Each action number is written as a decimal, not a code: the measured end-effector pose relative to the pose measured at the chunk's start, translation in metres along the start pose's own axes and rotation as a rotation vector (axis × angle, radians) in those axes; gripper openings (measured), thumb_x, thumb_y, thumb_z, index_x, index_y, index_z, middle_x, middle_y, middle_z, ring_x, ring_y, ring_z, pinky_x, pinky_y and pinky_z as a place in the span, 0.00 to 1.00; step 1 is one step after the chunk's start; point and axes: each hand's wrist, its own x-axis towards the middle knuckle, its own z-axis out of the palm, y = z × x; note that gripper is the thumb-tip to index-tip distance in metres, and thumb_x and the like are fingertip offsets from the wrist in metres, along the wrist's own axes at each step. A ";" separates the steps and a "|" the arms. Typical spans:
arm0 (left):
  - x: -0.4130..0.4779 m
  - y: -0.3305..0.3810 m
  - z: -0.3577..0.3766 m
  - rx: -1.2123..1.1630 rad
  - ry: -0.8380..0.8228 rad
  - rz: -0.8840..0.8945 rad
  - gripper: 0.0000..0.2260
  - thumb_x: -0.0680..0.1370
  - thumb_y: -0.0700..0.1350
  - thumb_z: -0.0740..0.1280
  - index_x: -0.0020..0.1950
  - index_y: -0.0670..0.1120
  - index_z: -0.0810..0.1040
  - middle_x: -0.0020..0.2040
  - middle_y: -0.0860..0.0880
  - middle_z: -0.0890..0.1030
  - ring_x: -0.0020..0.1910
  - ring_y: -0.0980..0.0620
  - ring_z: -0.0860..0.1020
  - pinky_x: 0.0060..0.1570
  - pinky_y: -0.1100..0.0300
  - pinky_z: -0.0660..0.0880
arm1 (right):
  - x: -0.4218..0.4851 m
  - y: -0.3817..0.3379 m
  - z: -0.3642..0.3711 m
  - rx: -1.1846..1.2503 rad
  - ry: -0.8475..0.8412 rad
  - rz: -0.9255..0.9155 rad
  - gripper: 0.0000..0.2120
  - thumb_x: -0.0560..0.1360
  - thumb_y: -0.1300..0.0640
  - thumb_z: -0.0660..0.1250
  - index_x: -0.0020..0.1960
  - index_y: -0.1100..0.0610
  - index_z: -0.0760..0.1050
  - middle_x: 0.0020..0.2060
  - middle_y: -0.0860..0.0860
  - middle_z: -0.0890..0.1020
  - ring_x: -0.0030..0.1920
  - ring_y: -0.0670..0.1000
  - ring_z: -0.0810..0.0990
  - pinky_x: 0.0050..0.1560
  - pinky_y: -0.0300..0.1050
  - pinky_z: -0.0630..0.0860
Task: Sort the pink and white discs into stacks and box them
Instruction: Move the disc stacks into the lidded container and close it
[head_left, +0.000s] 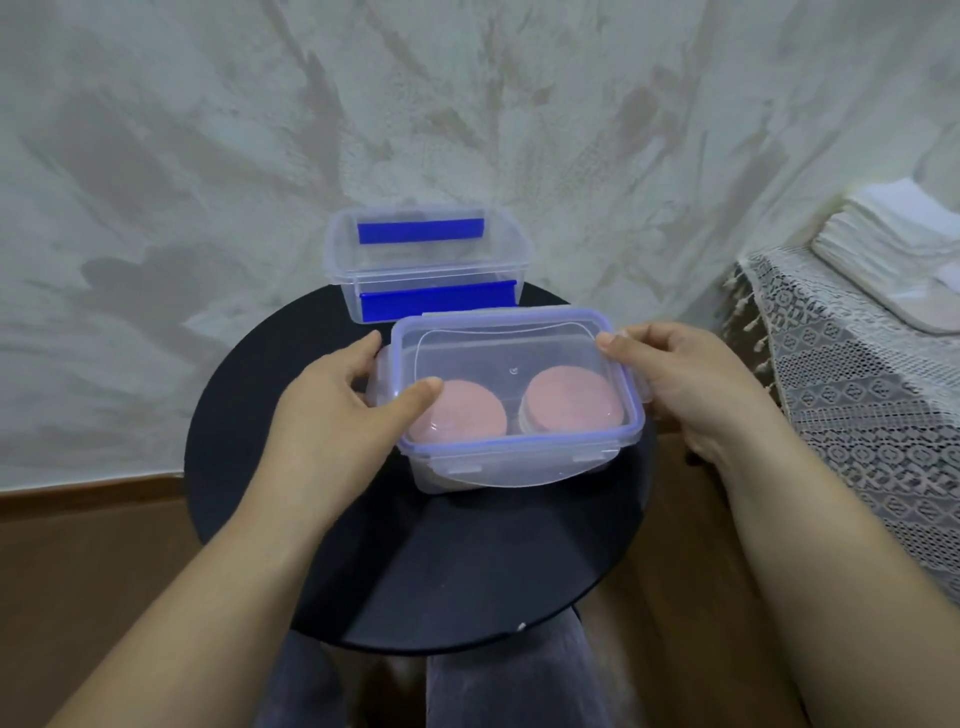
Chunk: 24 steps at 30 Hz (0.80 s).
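We take this for a room in a home. A pale wall (467, 104) with a rough, brushed plaster finish rises behind a small round black table (467, 582), with a brown floor (93, 582) below. Past the table's right edge we see furniture draped in a tasselled white lace cloth (857, 395), carrying folded white linen (893, 223). A clear clip-lid food box (431, 265) stands at the table's far edge.

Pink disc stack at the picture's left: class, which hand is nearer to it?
Left. The left hand holds the lid's left edge, its thumb on the lid above that stack. The right hand holds the lid's far right corner, beyond the other pink stack.
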 end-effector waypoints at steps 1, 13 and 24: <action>0.001 0.001 0.001 0.043 -0.003 0.015 0.29 0.69 0.52 0.73 0.68 0.53 0.70 0.59 0.56 0.77 0.54 0.54 0.78 0.56 0.60 0.71 | 0.001 -0.001 -0.001 -0.021 -0.015 0.001 0.06 0.73 0.54 0.69 0.39 0.55 0.78 0.30 0.47 0.81 0.26 0.42 0.78 0.27 0.35 0.72; -0.001 0.003 0.000 0.232 -0.013 0.075 0.22 0.70 0.53 0.71 0.64 0.54 0.75 0.53 0.51 0.81 0.52 0.55 0.77 0.52 0.65 0.68 | 0.006 -0.001 -0.001 -0.093 -0.058 -0.042 0.02 0.73 0.56 0.69 0.45 0.50 0.78 0.41 0.47 0.82 0.38 0.44 0.80 0.36 0.31 0.75; -0.005 -0.001 -0.006 0.181 0.023 0.052 0.17 0.71 0.51 0.71 0.59 0.55 0.78 0.49 0.58 0.79 0.41 0.65 0.77 0.36 0.76 0.66 | 0.001 0.003 0.003 -0.084 -0.043 -0.068 0.05 0.76 0.55 0.66 0.51 0.49 0.78 0.44 0.48 0.81 0.41 0.44 0.80 0.35 0.33 0.77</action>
